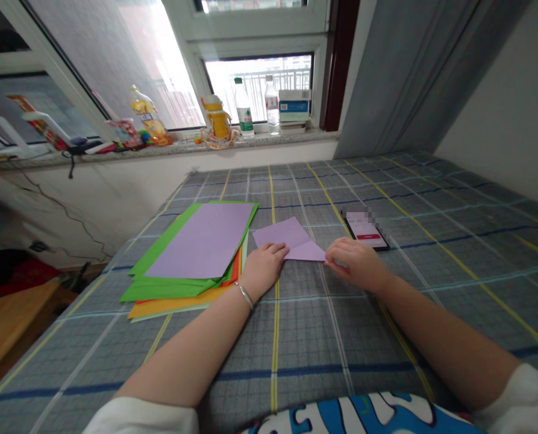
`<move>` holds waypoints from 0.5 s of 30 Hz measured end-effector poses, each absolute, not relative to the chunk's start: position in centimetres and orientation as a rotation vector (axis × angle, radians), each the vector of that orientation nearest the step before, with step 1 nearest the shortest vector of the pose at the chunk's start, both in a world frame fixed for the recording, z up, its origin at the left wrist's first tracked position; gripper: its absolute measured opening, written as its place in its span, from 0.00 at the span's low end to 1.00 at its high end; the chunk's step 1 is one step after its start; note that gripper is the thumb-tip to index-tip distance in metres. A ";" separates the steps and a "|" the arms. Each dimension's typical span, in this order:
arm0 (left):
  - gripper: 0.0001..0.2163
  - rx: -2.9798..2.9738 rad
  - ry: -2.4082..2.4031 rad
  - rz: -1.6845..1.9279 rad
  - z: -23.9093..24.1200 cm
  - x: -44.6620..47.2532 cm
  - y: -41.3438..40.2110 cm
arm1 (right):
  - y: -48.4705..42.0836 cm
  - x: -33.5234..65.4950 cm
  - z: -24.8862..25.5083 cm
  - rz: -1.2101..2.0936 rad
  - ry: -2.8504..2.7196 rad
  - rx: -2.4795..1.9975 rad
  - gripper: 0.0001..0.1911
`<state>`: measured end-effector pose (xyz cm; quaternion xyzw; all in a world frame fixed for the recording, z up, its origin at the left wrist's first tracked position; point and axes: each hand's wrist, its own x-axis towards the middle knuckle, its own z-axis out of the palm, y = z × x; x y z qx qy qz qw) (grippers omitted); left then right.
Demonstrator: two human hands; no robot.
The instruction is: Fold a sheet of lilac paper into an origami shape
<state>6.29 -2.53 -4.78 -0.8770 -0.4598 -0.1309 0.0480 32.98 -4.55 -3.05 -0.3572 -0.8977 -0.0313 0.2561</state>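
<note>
the folded lilac sheet (291, 240) lay flat on the plaid bed cover (431, 241), between the stack of coloured paper (191, 253) and the phone (367, 231). its long axis ran from upper left to lower right, and its folded part narrowed to a point aimed right, toward the right hand (355, 263). the left hand (265, 265) lay palm down with curled fingers pressing on the sheet's near left edge. the right hand was closed in a pinch at the pointed tip, though the fingertips themselves were turned away from the camera, so the exact grip could not be made out.

the stack sat just left of the left hand, a lilac page on top of green, orange and yellow ones, its long side angled up and to the right. the phone lay face up just beyond the right hand, its screen partly blurred out. a bracelet (244, 295) circled the left wrist.

both hands hid the sheet's near edge, so the full fold line could not be seen. on the windowsill (169, 146) stood 2 clear water bottles (257, 108), a yellow bottle (217, 119) and a box (294, 105); smaller items at the left of the sill were too jumbled to tell. the person's shirt was cut off by the bottom of the frame.
</note>
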 end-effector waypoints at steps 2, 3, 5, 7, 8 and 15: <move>0.15 -2.705 -1.431 -0.458 -4.5 6.2 -2.6 | -4.3 33.2 -3.6 -0.040 -2.330 -1.033 0.06; 0.16 -2.721 -1.449 -0.508 -4.4 6.2 -2.6 | -4.1 33.2 -3.9 -0.017 -2.274 -1.063 0.10; 0.16 -2.778 -1.458 -0.657 -4.2 6.3 -2.6 | -3.8 33.2 -4.4 0.033 -2.188 -1.107 0.20; 0.15 -2.847 -1.428 -0.891 -4.2 6.4 -2.6 | -3.5 33.2 -4.9 0.062 -2.130 -1.134 0.28; 0.15 -2.865 -1.415 -1.034 -4.2 6.4 -2.6 | -3.3 33.1 -5.1 0.060 -2.111 -1.139 0.30; 0.17 -2.663 -1.861 -1.870 -5.1 7.1 -2.7 | -2.5 32.6 -6.1 0.259 -1.746 -1.126 0.44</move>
